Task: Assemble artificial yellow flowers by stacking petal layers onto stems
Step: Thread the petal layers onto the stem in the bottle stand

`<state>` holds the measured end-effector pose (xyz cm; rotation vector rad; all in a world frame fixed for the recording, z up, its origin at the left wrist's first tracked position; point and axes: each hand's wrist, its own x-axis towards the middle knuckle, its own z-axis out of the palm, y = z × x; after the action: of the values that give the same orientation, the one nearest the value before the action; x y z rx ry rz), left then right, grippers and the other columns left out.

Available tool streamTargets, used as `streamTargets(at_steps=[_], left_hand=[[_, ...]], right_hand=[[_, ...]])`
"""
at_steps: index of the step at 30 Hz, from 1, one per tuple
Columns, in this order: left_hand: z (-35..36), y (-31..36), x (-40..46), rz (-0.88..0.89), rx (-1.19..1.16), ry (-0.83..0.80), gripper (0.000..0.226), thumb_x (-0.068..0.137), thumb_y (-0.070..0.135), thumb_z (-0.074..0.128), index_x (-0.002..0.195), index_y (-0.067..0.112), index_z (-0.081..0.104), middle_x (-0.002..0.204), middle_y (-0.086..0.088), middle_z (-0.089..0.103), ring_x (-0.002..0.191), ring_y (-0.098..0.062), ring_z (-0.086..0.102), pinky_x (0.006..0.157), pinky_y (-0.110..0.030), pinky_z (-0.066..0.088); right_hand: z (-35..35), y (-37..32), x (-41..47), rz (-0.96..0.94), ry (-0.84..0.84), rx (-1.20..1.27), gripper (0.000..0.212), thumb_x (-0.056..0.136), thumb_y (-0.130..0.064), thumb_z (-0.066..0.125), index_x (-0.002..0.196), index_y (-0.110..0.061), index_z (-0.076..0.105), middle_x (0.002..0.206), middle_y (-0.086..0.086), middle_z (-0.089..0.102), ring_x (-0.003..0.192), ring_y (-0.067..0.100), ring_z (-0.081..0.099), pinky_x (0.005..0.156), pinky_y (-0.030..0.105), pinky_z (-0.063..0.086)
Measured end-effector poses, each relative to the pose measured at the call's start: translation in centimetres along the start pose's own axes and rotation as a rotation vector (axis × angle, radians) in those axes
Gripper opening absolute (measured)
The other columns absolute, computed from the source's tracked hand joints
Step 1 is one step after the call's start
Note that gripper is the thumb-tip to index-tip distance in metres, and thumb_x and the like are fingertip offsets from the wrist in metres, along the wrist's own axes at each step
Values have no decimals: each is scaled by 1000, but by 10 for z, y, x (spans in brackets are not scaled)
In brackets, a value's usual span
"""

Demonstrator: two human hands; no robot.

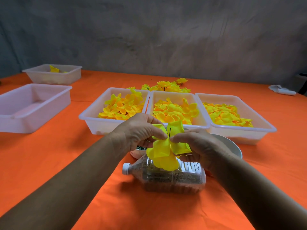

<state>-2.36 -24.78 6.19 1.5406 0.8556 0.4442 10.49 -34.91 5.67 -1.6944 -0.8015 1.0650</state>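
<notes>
An orange cloth-covered table fills the scene below a grey wall. Across its middle stand three translucent white plastic trays side by side, the left tray, middle tray and right tray, each holding loose yellow fabric petals. At far left sit a large empty translucent tray and, beyond it, a smaller translucent tub with a few yellow pieces inside. Finished yellow flowers lie behind the three trays. Near the person, a clear plastic bottle of brown grains lies on its side, white cap to the left. Above it, the left hand and right hand both pinch a bright yellow petal layer at its centre, where a thin dark stem pokes up through it.
</notes>
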Motion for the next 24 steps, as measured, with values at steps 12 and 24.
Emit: streamTargets(at_steps=[12,24], left_hand=[[2,-5,2,4,79,17,37,70,-2,77,103,11,65,66,-4,59,54,-14,53,47,-22,46],[2,-8,4,13,105,11,38,69,1,78,102,15,64,68,-4,58,57,-14,52,46,-22,46]], right_hand=[[1,6,0,-15,53,-81,6,79,-14,70,74,-14,68,60,-4,60,58,10,52,56,24,41],[1,7,0,5,49,-97,10,80,-14,70,71,-15,65,74,4,61,72,18,55,60,25,39]])
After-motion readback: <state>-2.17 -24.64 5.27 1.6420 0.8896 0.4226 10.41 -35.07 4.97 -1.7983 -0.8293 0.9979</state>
